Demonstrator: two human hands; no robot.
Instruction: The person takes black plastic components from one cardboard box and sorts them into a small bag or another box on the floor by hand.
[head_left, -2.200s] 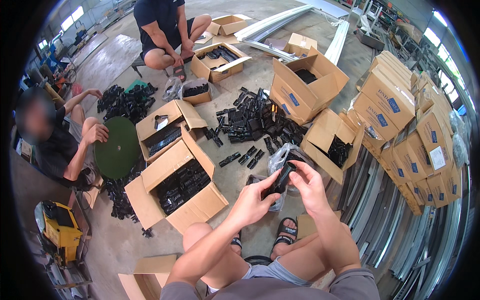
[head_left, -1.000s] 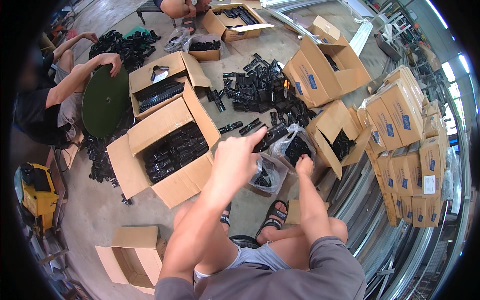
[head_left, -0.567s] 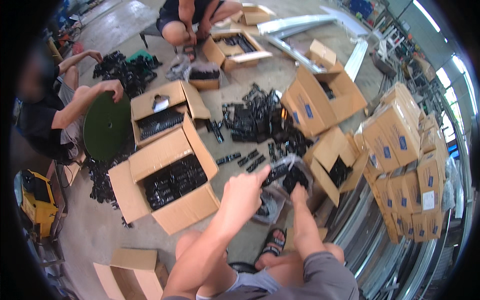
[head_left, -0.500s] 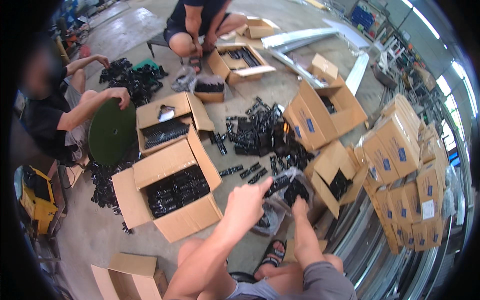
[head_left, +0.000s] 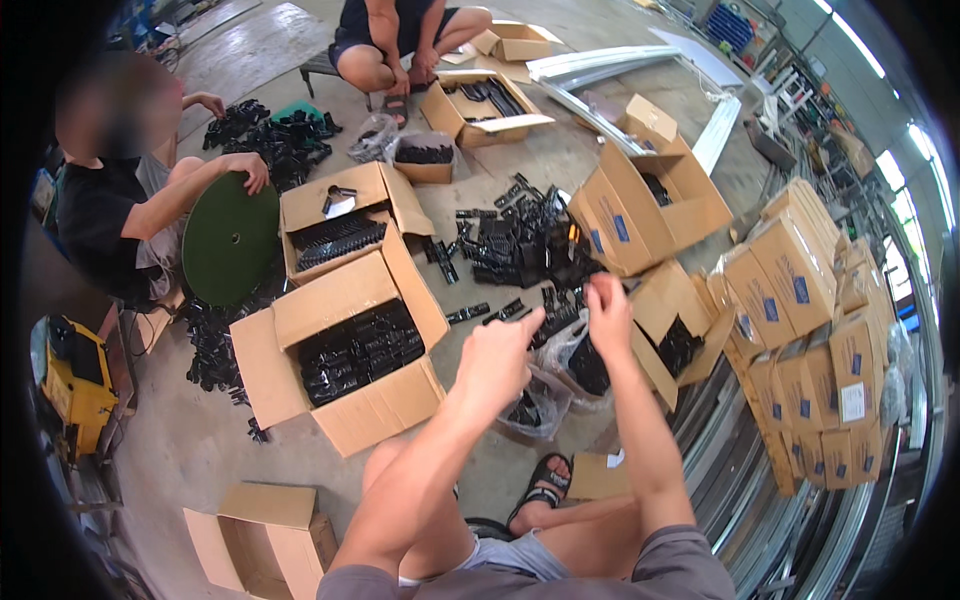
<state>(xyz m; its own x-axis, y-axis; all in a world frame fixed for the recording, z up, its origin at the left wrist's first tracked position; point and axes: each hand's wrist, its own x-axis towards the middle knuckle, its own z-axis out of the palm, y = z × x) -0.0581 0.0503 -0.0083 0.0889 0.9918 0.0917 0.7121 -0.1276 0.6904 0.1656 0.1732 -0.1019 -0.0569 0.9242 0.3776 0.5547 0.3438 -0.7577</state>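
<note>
My left hand (head_left: 495, 358) is closed around a short black part (head_left: 558, 322), which sticks out past the fingertips. My right hand (head_left: 607, 315) is raised just right of that part, fingers bent together; whatever they hold is too small to make out. Below the right hand stands a clear plastic bag (head_left: 570, 358) with black parts inside. A second clear bag (head_left: 535, 405) of black parts lies below my left fingertips. Beyond both hands spreads a loose pile of black parts (head_left: 520, 245) on the floor.
Open cardboard boxes with black parts stand at left (head_left: 360, 425) and right (head_left: 690, 290). A co-worker at left holds a green disc (head_left: 232, 240); another person sits at the back. Stacked cartons (head_left: 790, 290) and metal profiles (head_left: 720, 500) fill the right side.
My right hand has come up out of the plastic bag and moved beside the left. My left hand, with the black part, has risen slightly. The view has shifted a little.
</note>
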